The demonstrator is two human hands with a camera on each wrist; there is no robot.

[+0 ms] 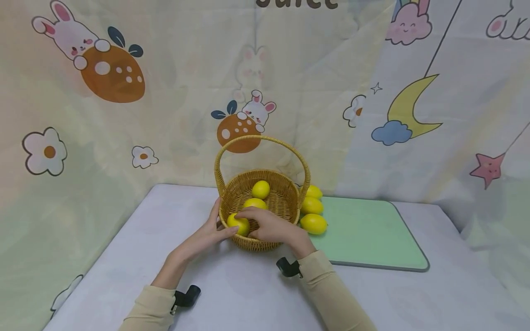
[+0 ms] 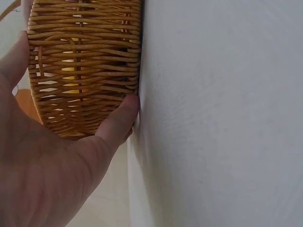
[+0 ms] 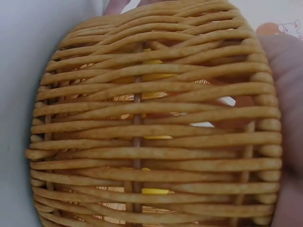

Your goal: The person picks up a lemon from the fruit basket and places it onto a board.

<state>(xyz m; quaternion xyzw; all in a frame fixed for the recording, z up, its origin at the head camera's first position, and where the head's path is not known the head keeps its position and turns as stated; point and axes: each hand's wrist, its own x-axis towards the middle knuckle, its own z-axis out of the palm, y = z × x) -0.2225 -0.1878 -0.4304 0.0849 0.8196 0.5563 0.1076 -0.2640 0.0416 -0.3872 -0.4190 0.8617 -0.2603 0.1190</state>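
A round wicker basket (image 1: 256,244) with a tall arched handle stands on the table. Inside it are three yellow lemons: one at the back (image 1: 261,189), a middle lemon (image 1: 254,202) and a front-left lemon (image 1: 238,225). My left hand (image 1: 209,231) grips the basket's left side; in the left wrist view its thumb (image 2: 118,120) presses low on the woven wall. Reaching over the front rim, my right hand (image 1: 271,226) holds the front-left lemon with its fingers curled over it. The woven wall fills most of the right wrist view and hides those fingertips.
Three more lemons lie in a column right of the basket: a far one (image 1: 313,191), a middle one (image 1: 312,205) and a near one (image 1: 313,224). They rest along the left part of a green board (image 1: 372,234). A printed cloth backdrop (image 1: 182,92) hangs behind the table.
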